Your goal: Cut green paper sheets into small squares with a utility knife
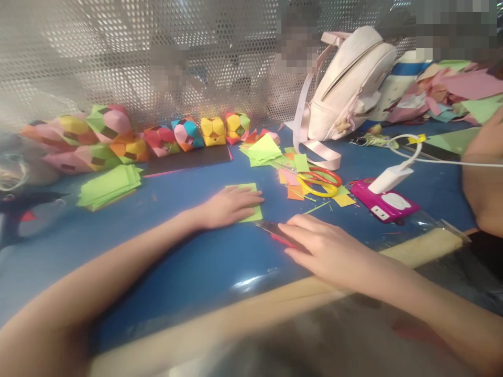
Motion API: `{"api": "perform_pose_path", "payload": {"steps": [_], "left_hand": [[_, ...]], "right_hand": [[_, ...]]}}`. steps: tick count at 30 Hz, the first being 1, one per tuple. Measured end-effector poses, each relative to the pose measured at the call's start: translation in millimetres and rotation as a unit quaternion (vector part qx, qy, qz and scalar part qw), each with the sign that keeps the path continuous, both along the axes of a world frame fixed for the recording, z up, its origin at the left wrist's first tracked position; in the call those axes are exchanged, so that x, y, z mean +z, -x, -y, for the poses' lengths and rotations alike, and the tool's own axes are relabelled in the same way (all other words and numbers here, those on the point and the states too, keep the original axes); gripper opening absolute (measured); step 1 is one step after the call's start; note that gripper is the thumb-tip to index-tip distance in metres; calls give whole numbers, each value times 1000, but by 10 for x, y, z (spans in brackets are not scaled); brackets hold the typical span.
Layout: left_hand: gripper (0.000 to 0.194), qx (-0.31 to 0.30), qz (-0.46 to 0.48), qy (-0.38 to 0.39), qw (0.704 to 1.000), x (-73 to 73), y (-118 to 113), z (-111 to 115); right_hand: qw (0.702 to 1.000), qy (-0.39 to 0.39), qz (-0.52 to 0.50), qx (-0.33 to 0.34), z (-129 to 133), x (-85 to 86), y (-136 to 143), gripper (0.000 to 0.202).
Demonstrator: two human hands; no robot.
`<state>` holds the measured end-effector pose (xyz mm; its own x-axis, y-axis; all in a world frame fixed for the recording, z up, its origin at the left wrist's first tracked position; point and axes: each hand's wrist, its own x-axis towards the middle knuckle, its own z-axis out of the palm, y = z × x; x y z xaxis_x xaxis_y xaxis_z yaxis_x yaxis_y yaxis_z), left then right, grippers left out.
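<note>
My left hand (230, 206) lies flat with its fingers stretched over a light green paper square (255, 213), pressing it to the blue tabletop. My right hand (314, 241) is closed round a utility knife (288, 241) with a red handle. The knife's grey blade points left, close to the paper's lower right corner; whether it touches the paper I cannot tell. Beyond the right hand lie scissors (319, 189) with yellow and red loop handles, among paper scraps (295, 192). A stack of green paper (112, 186) sits to the left.
Folded paper balls (186, 135) line the back by a perforated metal screen (220, 63). A pale backpack (349, 89) stands behind, with a paper pile (451, 89) farther right. A purple power strip (408, 205) holds a white plug. Another person's arm (485, 173) is at the right edge.
</note>
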<state>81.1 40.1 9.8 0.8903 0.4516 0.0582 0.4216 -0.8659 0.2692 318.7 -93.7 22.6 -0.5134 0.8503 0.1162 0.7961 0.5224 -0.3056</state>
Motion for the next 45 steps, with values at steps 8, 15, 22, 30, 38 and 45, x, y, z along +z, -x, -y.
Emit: {"api": "perform_pose_path", "payload": {"steps": [8,15,22,30,38,45], "left_hand": [[47,39,61,16,997,66,117,-153],[46,10,-58,-35,998,-56,86,-164],[45,-1,-68,-62,996,-68,93,-166],[46,7,-71,-59,996,-75,98,-166],[46,14,-78,-49,996,-41,88,-146],[45,18,-72,-50,996,-64,89,-153]], "right_hand": [[1000,19,-4,-14,61,12,-29,28],[1000,-7,-22,1,74,-27,-9,27],[999,-31,-34,13,78,-14,41,22],[998,-42,-41,22,74,-14,94,17],[998,-37,-45,30,71,-20,145,16],[998,-27,-41,31,69,25,238,16]]}}
